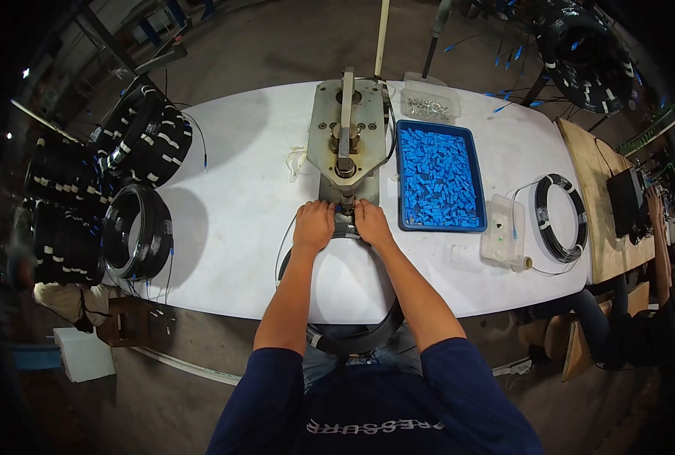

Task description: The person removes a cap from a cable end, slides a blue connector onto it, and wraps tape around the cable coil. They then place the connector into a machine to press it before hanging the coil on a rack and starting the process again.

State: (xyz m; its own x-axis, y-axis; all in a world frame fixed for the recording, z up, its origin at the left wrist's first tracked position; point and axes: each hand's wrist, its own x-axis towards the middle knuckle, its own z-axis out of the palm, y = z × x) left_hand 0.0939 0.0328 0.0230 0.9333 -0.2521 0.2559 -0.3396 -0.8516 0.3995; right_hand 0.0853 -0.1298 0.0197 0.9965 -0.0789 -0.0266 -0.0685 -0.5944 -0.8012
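Observation:
Both my hands are at the foot of a metal hand press (pixel 345 136), one on each side of its ram tip (pixel 347 199). My left hand (pixel 316 224) is closed, with a thin black cable running up into it. On the other side my right hand (pixel 370 221) has its fingers curled in by the tip; what they grip is hidden. A small bit of blue shows between the fingertips under the ram. Below my hands a coil of black cable (pixel 356 339) lies between my forearms and hangs over the table's front edge.
Right of the press are a blue tray (pixel 483 220) of small blue connector parts, a clear bin (pixel 432 110) of metal pieces, a clear box (pixel 504 243) and a cable coil (pixel 543 220). Black coils (pixel 136 231) crowd the left. A person's arm (pixel 659 246) shows at far right.

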